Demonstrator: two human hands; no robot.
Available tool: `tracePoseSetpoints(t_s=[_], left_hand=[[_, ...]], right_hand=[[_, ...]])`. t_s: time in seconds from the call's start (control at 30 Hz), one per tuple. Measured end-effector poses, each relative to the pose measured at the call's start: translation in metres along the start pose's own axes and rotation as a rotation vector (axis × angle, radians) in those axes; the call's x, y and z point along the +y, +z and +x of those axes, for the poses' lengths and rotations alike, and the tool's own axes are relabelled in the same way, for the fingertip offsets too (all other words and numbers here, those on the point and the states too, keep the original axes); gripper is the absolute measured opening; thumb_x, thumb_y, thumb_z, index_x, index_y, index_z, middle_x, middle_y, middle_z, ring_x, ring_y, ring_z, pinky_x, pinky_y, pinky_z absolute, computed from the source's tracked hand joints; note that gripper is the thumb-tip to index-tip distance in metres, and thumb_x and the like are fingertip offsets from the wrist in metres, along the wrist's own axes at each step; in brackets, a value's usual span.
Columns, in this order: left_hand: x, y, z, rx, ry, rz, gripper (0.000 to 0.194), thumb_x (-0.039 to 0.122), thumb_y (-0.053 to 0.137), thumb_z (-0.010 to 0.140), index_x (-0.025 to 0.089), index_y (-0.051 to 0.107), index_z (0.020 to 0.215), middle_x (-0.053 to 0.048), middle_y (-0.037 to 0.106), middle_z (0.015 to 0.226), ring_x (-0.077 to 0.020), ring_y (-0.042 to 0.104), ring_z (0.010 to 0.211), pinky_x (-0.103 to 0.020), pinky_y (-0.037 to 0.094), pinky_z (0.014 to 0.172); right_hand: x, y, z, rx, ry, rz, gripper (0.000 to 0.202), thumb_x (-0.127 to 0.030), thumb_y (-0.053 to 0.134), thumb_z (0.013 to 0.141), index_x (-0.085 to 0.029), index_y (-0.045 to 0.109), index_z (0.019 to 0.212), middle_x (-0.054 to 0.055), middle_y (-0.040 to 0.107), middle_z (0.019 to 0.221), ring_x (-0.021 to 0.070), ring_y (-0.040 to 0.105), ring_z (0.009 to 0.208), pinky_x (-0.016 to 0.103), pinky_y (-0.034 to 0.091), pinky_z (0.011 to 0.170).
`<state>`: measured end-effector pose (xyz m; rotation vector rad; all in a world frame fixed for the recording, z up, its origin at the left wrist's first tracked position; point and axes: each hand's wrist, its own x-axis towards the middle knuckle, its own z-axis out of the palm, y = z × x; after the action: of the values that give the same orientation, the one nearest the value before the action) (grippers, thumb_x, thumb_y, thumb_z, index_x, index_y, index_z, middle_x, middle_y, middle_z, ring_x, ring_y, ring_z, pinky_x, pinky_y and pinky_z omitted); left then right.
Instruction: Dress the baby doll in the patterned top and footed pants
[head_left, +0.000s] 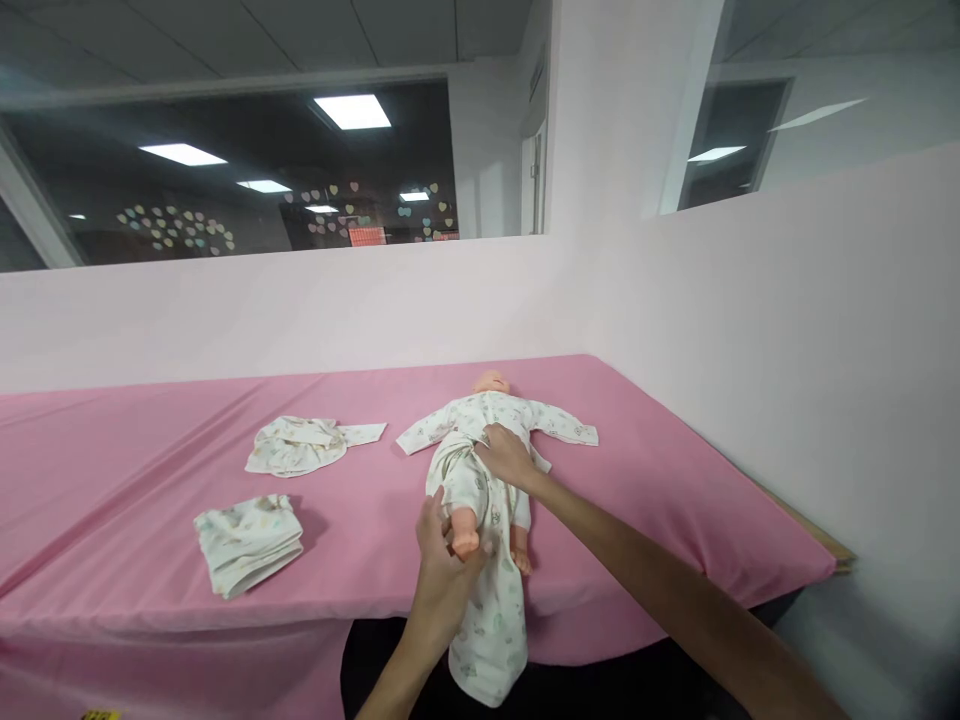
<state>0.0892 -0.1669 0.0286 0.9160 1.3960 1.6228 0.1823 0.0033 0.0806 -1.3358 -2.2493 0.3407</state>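
A baby doll (465,541) lies on its back with its head toward the wall and its feet toward me. It wears a white printed long-sleeved top (491,408), with both sleeves spread outward. White printed trousers (469,482) are bunched around its hips and one leg, and a long loose length of cloth hangs past the table's front edge. My left hand (444,572) curls around the doll's left-side foot and lower leg. At the waist, my right hand (510,456) pinches the bunched cloth. The other foot sticks out uncovered.
A pink cloth covers the table (360,540). On the left lie a crumpled white printed garment (296,446) and a folded white printed cloth (250,541). White walls with windows stand behind and on the right.
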Motion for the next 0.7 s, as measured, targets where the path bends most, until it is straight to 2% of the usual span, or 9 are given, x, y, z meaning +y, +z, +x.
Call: tracePoseSetpoints(t_s=[0.1, 0.2, 0.27, 0.33, 0.4, 0.47, 0.53, 0.6, 0.7], left_hand=[[-0.004, -0.005, 0.012, 0.001, 0.136, 0.17, 0.071, 0.024, 0.079, 0.067, 0.024, 0.052, 0.133, -0.011, 0.048, 0.142, -0.0323, 0.041, 0.136, -0.041, 0.037, 0.11], [0.0, -0.015, 0.02, 0.033, 0.157, 0.335, 0.067, 0.028, 0.072, 0.074, 0.025, 0.049, 0.137, -0.01, 0.057, 0.134, -0.0323, 0.049, 0.128, -0.043, 0.038, 0.107], [0.006, -0.021, 0.022, 0.066, 0.194, 0.418, 0.063, 0.03, 0.069, 0.077, 0.026, 0.048, 0.136, -0.01, 0.058, 0.134, -0.0313, 0.053, 0.124, -0.041, 0.042, 0.101], [0.013, -0.025, 0.024, 0.078, 0.245, 0.498, 0.058, 0.033, 0.066, 0.08, 0.026, 0.047, 0.134, -0.009, 0.058, 0.135, -0.03, 0.057, 0.12, -0.039, 0.045, 0.095], [0.017, -0.025, 0.024, 0.08, 0.27, 0.574, 0.055, 0.036, 0.062, 0.083, 0.026, 0.044, 0.134, -0.009, 0.059, 0.134, -0.0297, 0.059, 0.116, -0.039, 0.046, 0.091], [0.019, -0.022, 0.023, 0.091, 0.278, 0.623, 0.054, 0.038, 0.059, 0.085, 0.027, 0.042, 0.135, -0.008, 0.059, 0.134, -0.03, 0.059, 0.116, -0.039, 0.046, 0.091], [0.018, -0.02, 0.022, 0.105, 0.28, 0.645, 0.053, 0.039, 0.057, 0.086, 0.027, 0.041, 0.136, -0.008, 0.06, 0.133, -0.0307, 0.059, 0.116, -0.04, 0.046, 0.09], [0.018, -0.019, 0.022, 0.111, 0.269, 0.658, 0.054, 0.038, 0.057, 0.086, 0.026, 0.041, 0.136, -0.009, 0.062, 0.13, -0.0314, 0.059, 0.115, -0.04, 0.045, 0.09], [0.02, -0.019, 0.021, 0.102, 0.25, 0.671, 0.055, 0.035, 0.058, 0.084, 0.025, 0.042, 0.136, -0.01, 0.063, 0.126, -0.0316, 0.06, 0.114, -0.039, 0.045, 0.089]], right_hand=[[0.004, -0.001, -0.03, 0.098, -0.004, 0.114, 0.025, -0.031, 0.051, 0.088, -0.016, 0.054, 0.108, 0.009, 0.058, 0.11, 0.0207, 0.053, 0.101, 0.03, 0.04, 0.082], [0.016, -0.009, -0.085, 0.229, 0.034, 0.306, 0.034, -0.035, 0.055, 0.086, -0.019, 0.051, 0.116, 0.007, 0.057, 0.112, 0.0215, 0.052, 0.103, 0.033, 0.041, 0.086], [0.027, -0.017, -0.127, 0.093, 0.09, 0.414, 0.019, -0.037, 0.052, 0.088, -0.02, 0.056, 0.095, 0.002, 0.059, 0.088, 0.0183, 0.054, 0.082, 0.03, 0.042, 0.074], [0.037, -0.024, -0.167, -0.142, 0.133, 0.45, 0.027, -0.039, 0.048, 0.091, -0.019, 0.055, 0.074, 0.0, 0.054, 0.07, 0.0158, 0.051, 0.068, 0.028, 0.038, 0.064], [0.044, -0.022, -0.199, -0.291, 0.156, 0.484, 0.026, -0.04, 0.053, 0.088, -0.019, 0.059, 0.075, -0.001, 0.058, 0.07, 0.0163, 0.054, 0.069, 0.028, 0.039, 0.064], [0.044, -0.008, -0.222, -0.347, 0.18, 0.61, 0.024, -0.04, 0.059, 0.085, -0.02, 0.064, 0.098, 0.001, 0.067, 0.085, 0.0191, 0.062, 0.081, 0.03, 0.045, 0.074], [0.037, 0.018, -0.233, -0.325, 0.213, 0.775, 0.041, -0.036, 0.065, 0.081, -0.021, 0.059, 0.119, 0.005, 0.069, 0.104, 0.0215, 0.064, 0.098, 0.033, 0.046, 0.09], [0.027, 0.05, -0.234, -0.255, 0.24, 0.879, 0.036, -0.034, 0.067, 0.078, -0.018, 0.061, 0.11, 0.007, 0.07, 0.101, 0.0229, 0.065, 0.099, 0.035, 0.046, 0.093], [0.01, 0.088, -0.221, -0.172, 0.299, 0.994, 0.029, -0.039, 0.065, 0.079, -0.017, 0.059, 0.098, 0.005, 0.068, 0.083, 0.0213, 0.065, 0.08, 0.033, 0.05, 0.076]])
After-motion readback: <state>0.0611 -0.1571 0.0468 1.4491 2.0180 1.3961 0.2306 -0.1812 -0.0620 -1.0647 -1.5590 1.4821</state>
